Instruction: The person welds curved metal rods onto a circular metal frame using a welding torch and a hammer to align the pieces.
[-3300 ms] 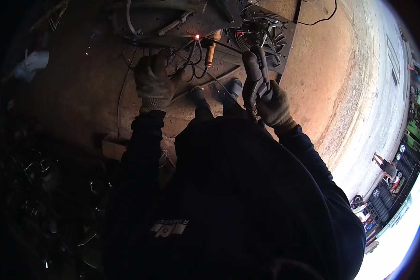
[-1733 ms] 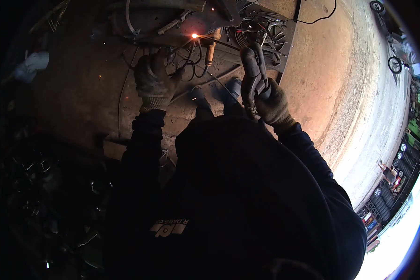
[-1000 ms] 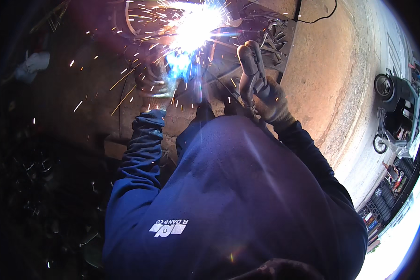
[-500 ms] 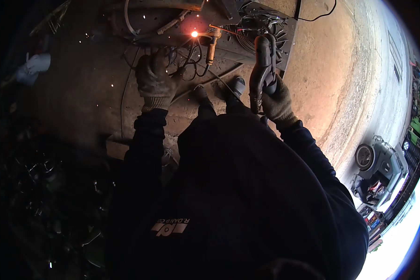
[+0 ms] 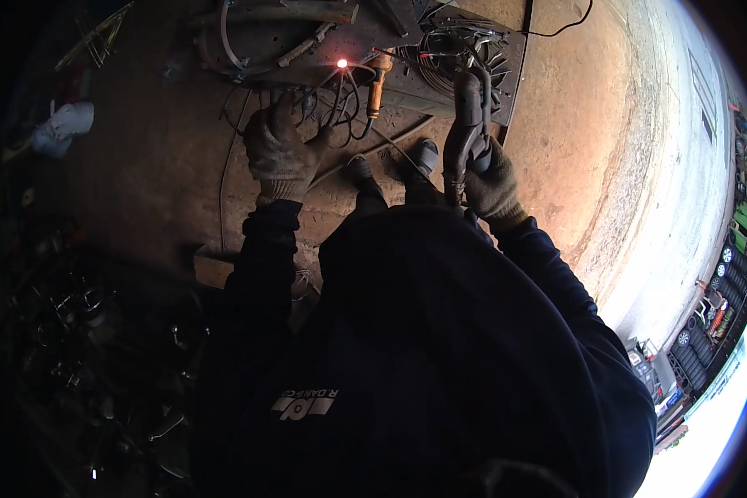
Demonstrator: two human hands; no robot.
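My right hand [image 5: 494, 184], in a knitted work glove, is closed around a dark welding electrode holder [image 5: 469, 124]. A thin welding rod [image 5: 402, 58] reaches left from the holder's top, its tip clear of a red-hot spot [image 5: 342, 64]. Several thin bent metal rods [image 5: 338, 98] meet at that spot. Beside them my gloved left hand [image 5: 282, 153] has its thumb spread from its fingers; whether the fingertips touch the rods, I cannot tell. Between my hands, an orange-handled tool [image 5: 378, 83] with a black cable rests at the bench edge.
The dark metal bench [image 5: 427, 98] carries a coil of wire [image 5: 440, 62], loose metal pieces and a thick pipe [image 5: 282, 12]. Cables cross the floor around my shoes [image 5: 426, 153]. A white bundle [image 5: 70, 120] lies left; dark clutter fills the lower left. Pale roadway [image 5: 672, 166] runs along the right.
The bright flare and flying sparks have died to a small red glow. My left thumb now stands farther from the fingers. A vehicle at the right has moved toward the lower edge.
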